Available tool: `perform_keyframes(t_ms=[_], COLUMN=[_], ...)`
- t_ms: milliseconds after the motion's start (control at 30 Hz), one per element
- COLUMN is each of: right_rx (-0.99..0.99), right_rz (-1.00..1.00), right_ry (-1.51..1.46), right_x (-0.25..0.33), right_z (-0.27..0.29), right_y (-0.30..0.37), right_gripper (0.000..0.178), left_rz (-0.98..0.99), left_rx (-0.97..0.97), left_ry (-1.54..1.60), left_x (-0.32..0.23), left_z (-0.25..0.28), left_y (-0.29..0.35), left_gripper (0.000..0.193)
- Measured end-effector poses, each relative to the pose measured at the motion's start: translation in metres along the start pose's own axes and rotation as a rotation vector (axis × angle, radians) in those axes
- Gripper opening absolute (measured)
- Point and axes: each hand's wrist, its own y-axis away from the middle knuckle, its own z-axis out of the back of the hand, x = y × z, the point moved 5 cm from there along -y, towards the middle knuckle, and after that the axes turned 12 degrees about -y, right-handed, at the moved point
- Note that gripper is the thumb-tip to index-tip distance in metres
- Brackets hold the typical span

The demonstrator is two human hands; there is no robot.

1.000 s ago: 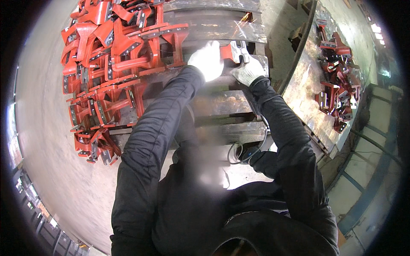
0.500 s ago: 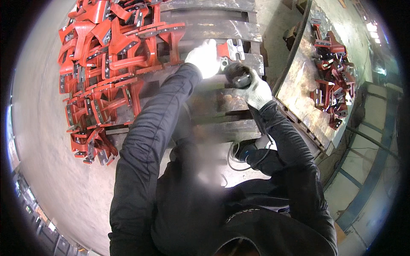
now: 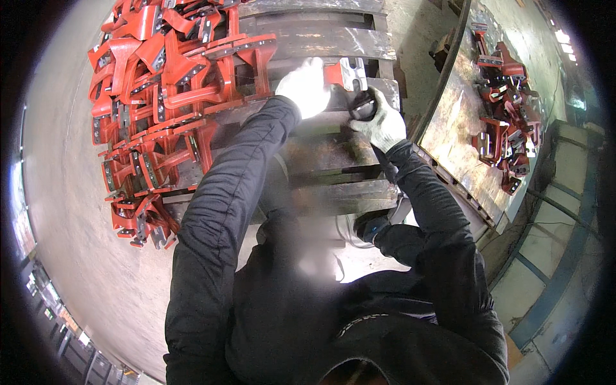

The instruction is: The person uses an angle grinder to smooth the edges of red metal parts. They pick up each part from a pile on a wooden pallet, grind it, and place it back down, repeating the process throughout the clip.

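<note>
My left hand, in a white glove, is closed on a red metal bracket above the slatted wooden pallet. The bracket's bare silver end, with its notched edge, points to the right, and my fingers cover the rest. In my gloved right hand is a dark, rounded hand tool, perhaps a grinder. Its head lies against or just below the silver end; contact cannot be made out. The tool's underside is hidden.
Several red brackets are heaped on the pallet's left half. More red parts lie on a worn board to the right, whose raised dark edge runs beside the pallet. A thin cable hangs near my foot.
The tool in my right hand has shifted slightly up and turned, and now hides the lower holed part of the silver end. My left hand has hardly moved on the bracket.
</note>
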Motion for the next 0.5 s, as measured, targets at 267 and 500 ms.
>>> perform_keyframes(t_ms=[267, 500], right_rx=[-0.019, -0.069], right_rz=[0.050, 0.113], right_ry=[-0.072, 0.013], right_x=[0.009, 0.001], right_z=[0.000, -0.008], right_y=[-0.024, -0.045], right_gripper=[0.095, 0.096], left_rz=[-0.002, -0.001], left_rx=[-0.007, 0.004], left_ry=[-0.013, 0.003], left_x=[0.001, 0.000], left_z=[-0.002, 0.000], left_y=[-0.001, 0.000], left_gripper=[0.056, 0.054])
